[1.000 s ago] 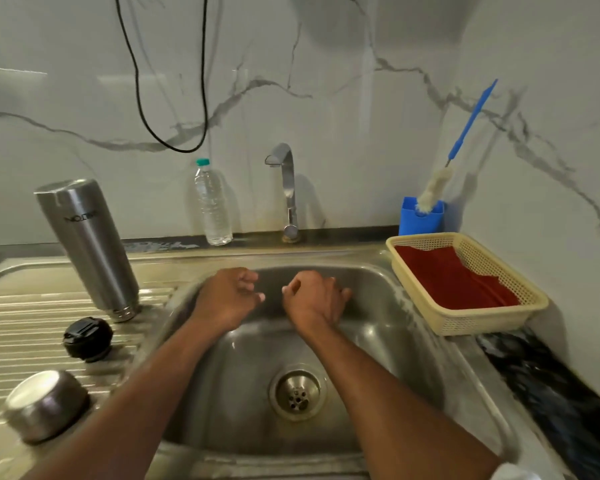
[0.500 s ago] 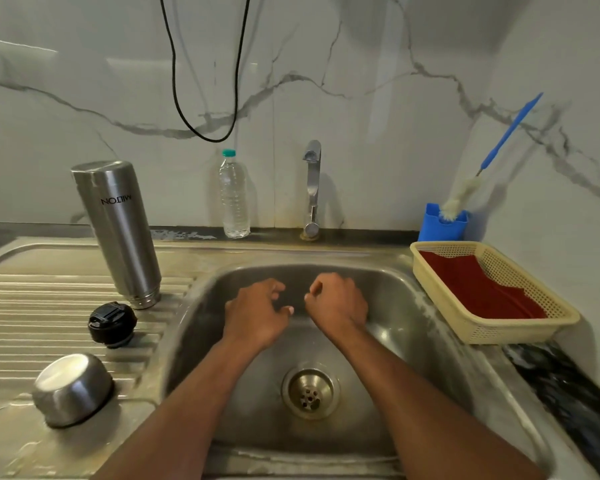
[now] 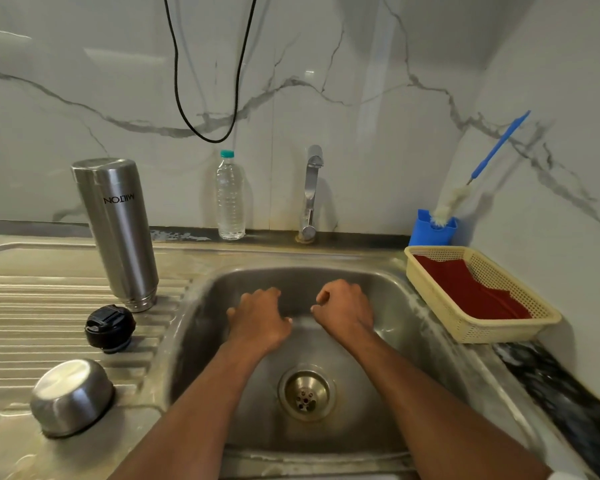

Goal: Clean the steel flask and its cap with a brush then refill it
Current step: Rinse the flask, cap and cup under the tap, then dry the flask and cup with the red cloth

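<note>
Both hands hovered over the sink (image 3: 430,341) basin, the left hand (image 3: 258,320) and the right hand (image 3: 345,311) side by side, near but apart, just behind the drain (image 3: 305,393). Each grip was loosely curled and held nothing; no fingertip plainly touched the steel.

The steel flask (image 3: 116,230) stood upside down on the ribbed worktop (image 3: 32,306) left of the sink, its black stopper (image 3: 110,328) just in front of it and the steel cap (image 3: 70,396) nearer still, mouth down. The brush (image 3: 465,188) leaned in a blue holder (image 3: 430,232) behind the sink's right corner, beside the basket (image 3: 520,330).

The step in hand looked like getting ready to fetch the tools. Done well, the right hand would likely reach back for the brush by its blue handle, while the left took the flask around its middle, since a wet steel body could slip. The tap (image 3: 310,195), behind the sink, showed no water running. A plastic bottle (image 3: 230,199) stood left of it.
</note>
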Action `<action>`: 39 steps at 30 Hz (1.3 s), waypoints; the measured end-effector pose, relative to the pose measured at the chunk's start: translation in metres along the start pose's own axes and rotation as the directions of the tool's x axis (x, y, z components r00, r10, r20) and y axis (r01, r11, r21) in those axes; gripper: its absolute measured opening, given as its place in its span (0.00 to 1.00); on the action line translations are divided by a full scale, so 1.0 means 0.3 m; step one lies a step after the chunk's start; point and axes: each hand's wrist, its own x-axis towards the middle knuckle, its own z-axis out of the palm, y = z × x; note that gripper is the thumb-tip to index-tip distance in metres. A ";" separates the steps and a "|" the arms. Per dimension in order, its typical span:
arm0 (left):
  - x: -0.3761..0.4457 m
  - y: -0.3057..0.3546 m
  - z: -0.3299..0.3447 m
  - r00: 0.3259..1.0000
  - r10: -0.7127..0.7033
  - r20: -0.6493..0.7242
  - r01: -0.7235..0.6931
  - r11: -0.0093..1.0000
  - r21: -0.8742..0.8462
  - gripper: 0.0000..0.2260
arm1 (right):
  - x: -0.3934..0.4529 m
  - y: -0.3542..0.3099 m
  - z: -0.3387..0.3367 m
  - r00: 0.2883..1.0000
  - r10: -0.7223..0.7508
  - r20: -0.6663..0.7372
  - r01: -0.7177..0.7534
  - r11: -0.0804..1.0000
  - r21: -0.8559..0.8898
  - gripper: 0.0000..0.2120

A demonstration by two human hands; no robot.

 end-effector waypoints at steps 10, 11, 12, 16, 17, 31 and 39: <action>0.011 -0.013 -0.012 0.997 0.060 -0.045 -0.063 0.996 -0.061 0.29 | 0.052 0.173 -0.488 0.893 0.168 -0.418 -0.147 0.986 0.082 0.05; 0.013 -0.015 -0.008 0.997 0.066 -0.050 -0.070 0.994 -0.083 0.29 | 0.066 0.225 -0.529 0.889 0.195 -0.414 -0.195 0.980 0.044 0.06; 0.015 -0.015 -0.005 0.996 0.071 -0.055 -0.076 0.992 -0.100 0.30 | 0.080 0.277 -0.557 0.894 0.224 -0.387 -0.246 0.969 -0.007 0.08; 0.017 -0.016 0.000 0.994 0.087 -0.060 -0.094 0.989 -0.117 0.31 | 0.095 0.411 -0.578 0.951 0.297 -0.089 -0.308 0.937 -0.166 0.21; 0.017 -0.015 0.000 0.994 0.088 -0.063 -0.095 0.988 -0.121 0.30 | 0.095 0.424 -0.571 0.961 0.276 -0.034 -0.277 0.943 -0.185 0.22; 0.010 -0.012 -0.005 0.994 0.085 -0.066 -0.097 0.974 -0.205 0.31 | 0.137 0.426 -0.494 0.988 0.121 -0.098 -0.149 0.919 -0.366 0.09; 0.008 -0.008 -0.006 0.993 0.098 -0.072 -0.112 0.971 -0.213 0.32 | 0.186 0.522 -0.666 0.908 0.336 -0.249 -0.304 0.940 0.157 0.14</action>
